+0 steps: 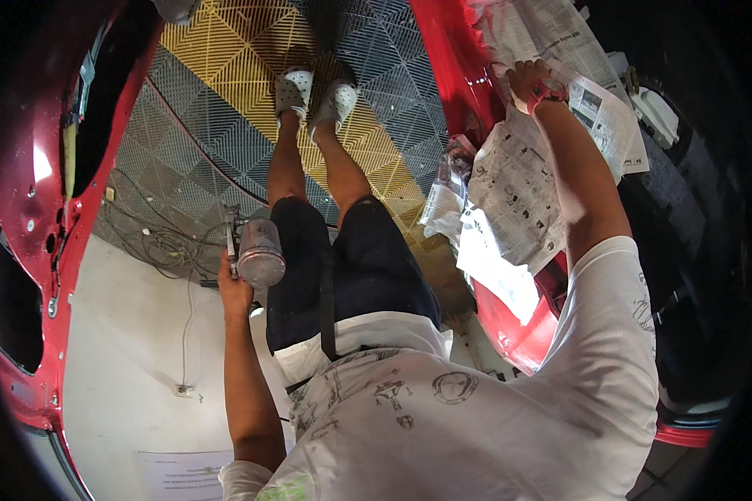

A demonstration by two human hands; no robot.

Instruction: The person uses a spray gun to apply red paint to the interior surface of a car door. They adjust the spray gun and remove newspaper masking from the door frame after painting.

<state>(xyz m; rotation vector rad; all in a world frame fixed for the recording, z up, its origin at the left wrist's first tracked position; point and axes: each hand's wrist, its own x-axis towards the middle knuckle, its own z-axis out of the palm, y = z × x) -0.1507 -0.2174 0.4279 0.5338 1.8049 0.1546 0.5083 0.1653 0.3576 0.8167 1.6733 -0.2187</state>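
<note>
In my left hand (235, 288) is a spray gun (232, 238), held low beside my left thigh with fingers wrapped round its handle. Its cloudy, see-through paint cup (261, 255) faces up towards me. My right arm reaches far out to the right. At its end my right hand (526, 83), with a red watch on the wrist, is closed at the edge of the newspaper sheets (518, 179); the fingertips are partly hidden. These sheets cover part of a red car body (451, 58). Crumpled clear plastic film (447, 200) hangs by their near edge.
A bare red car door (79, 225) stands on my left. Tangled cables (163, 246) and a thin hose (196, 142) lie on the grey and yellow grid floor (226, 42). My feet in light clogs (336, 102) stand there. A pale wall (134, 334) is at lower left.
</note>
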